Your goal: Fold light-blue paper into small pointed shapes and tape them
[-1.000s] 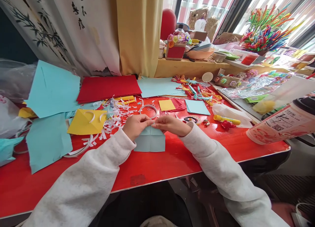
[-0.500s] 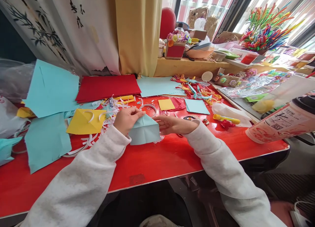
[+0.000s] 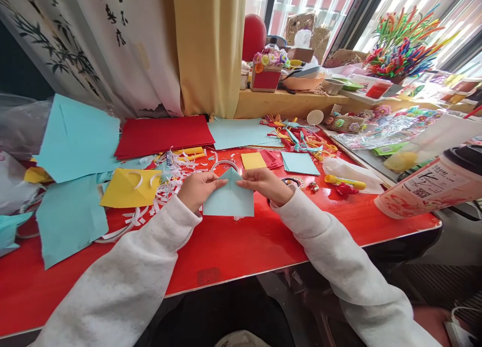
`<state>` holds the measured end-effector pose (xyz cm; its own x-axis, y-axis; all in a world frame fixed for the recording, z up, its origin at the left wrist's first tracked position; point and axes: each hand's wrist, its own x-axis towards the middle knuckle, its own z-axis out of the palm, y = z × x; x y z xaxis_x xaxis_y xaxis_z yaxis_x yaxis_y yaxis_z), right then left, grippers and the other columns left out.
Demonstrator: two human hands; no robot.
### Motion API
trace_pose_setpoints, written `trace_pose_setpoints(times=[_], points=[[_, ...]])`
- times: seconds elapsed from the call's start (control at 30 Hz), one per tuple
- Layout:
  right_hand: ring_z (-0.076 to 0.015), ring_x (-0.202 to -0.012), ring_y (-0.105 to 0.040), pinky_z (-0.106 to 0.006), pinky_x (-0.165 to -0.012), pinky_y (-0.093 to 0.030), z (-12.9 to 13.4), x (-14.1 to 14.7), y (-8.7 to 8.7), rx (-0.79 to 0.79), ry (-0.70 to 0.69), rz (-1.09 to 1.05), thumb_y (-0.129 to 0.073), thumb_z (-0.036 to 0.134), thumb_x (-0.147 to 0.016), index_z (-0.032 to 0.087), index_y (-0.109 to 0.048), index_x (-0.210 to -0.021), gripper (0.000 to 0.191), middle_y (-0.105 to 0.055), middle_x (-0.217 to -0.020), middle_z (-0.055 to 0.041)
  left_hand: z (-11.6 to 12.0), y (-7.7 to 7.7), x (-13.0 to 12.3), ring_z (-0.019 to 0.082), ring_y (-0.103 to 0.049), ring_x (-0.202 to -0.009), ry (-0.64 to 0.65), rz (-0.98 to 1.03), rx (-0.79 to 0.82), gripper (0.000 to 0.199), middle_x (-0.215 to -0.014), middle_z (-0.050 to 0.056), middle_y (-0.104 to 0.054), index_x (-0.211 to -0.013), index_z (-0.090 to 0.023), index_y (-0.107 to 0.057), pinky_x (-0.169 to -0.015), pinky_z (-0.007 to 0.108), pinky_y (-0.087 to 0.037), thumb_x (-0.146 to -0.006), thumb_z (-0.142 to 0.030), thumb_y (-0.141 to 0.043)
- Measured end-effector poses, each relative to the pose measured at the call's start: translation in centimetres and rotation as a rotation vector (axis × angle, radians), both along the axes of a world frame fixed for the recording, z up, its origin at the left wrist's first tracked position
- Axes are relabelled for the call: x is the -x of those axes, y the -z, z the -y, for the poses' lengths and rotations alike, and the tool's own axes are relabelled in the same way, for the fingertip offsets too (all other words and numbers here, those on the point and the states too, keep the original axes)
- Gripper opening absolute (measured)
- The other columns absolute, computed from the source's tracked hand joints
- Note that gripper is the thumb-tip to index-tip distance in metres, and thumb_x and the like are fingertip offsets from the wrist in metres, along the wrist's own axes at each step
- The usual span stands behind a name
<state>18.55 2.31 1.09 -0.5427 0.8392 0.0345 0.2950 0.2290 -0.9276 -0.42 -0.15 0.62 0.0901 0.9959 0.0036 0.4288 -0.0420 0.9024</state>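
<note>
Between my two hands is a light blue sheet of paper (image 3: 228, 202), its top folded to a point and a crease running down from the peak. My left hand (image 3: 198, 189) pinches its left side, thumb on the front. On the opposite side my right hand (image 3: 269, 185) grips the folded edge the same way. The paper is held above the red table, in front of a roll of tape (image 3: 225, 162). A stack of light blue squares (image 3: 300, 163) and a yellow square (image 3: 253, 160) lie behind my right hand.
Left of my hands lie a folded yellow paper (image 3: 130, 189), larger blue sheets (image 3: 71, 219) and white paper shreds (image 3: 137, 217). Red sheets (image 3: 163, 135) are stacked at the back. On the right are a yellow glue stick (image 3: 344, 182) and a tall drink cup (image 3: 425, 186).
My right hand, whose fingers were stretched beside the paper, now pinches its right side. The paper has turned to face me, and its top now forms a symmetrical point.
</note>
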Motion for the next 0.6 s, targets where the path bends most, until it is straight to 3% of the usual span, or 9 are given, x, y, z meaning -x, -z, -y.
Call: trace_pose_setpoints(times=[0.2,0.37,0.6], points=[[-0.0075,-0.053,-0.041,-0.022,-0.049,-0.033,-0.14,-0.11,-0.11,-0.002,0.020,-0.010,-0.056,0.047,-0.065,0.013,-0.050,-0.064,0.034,-0.046,-0.058,0.0006,0.09,-0.66,0.09,0.010,-0.045,-0.048,0.073,0.098,0.150,0.039,-0.054,0.000,-0.053,-0.063,-0.013,-0.059,-0.044,0.022,-0.034,-0.058,-0.051,-0.059],[-0.0067,-0.053,-0.040,-0.022,-0.049,-0.033,-0.05,-0.16,-0.46,0.061,0.061,-0.063,-0.057,0.045,-0.064,0.013,-0.051,-0.067,0.033,-0.046,-0.059,0.0009,-0.10,-0.71,0.38,0.010,-0.047,-0.051,0.071,0.209,0.112,0.036,-0.058,0.000,-0.056,-0.068,-0.013,-0.061,-0.046,0.021,-0.036,-0.058,-0.048,-0.061],[-0.0046,-0.050,-0.037,-0.020,-0.047,-0.033,-0.15,-0.31,-0.67,0.129,-0.059,-0.046,-0.060,0.041,-0.062,0.012,-0.048,-0.062,0.031,-0.040,-0.055,0.0041,-0.08,-0.44,0.57,0.010,-0.047,-0.051,0.155,0.133,0.115,0.036,-0.058,0.000,-0.056,-0.065,-0.014,-0.062,-0.046,0.021,-0.035,-0.061,-0.049,-0.056]])
